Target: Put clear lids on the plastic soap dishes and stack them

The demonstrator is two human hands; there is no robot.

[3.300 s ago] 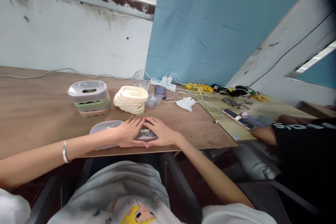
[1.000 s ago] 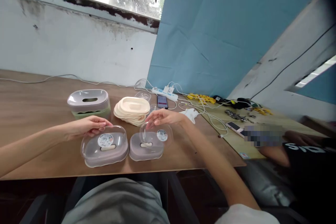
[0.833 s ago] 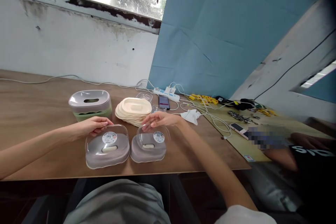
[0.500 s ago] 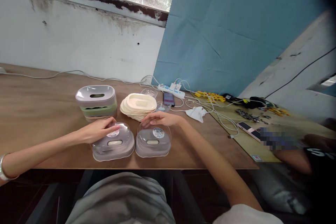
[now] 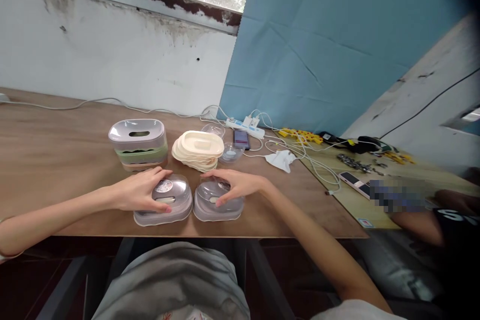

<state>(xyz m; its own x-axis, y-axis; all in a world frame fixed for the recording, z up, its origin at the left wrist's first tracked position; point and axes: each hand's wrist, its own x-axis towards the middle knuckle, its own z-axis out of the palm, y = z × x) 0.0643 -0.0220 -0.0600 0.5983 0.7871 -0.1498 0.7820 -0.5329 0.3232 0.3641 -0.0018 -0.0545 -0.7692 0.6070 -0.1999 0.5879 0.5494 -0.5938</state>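
Two grey soap boxes with clear domed lids stand side by side near the table's front edge. My left hand (image 5: 140, 191) rests on the lid of the left box (image 5: 167, 207), fingers curled over its far side. My right hand (image 5: 234, 186) lies flat over the lid of the right box (image 5: 217, 205). Both lids sit down on their bases. Just behind the boxes lies a stack of cream trays (image 5: 198, 150), with a stack of box bases (image 5: 138, 144) to its left.
The wooden table (image 5: 56, 150) runs left. Behind the stacks lie clear lids (image 5: 230, 152), a phone (image 5: 241, 137), a power strip (image 5: 244, 127) with white cables and a white cloth (image 5: 281, 159). A second person's arm (image 5: 423, 220) rests on the right-hand table.
Both clear lids, tilted up a second ago, have come down onto their bases. My hands moved from the lids' far rims onto their tops.
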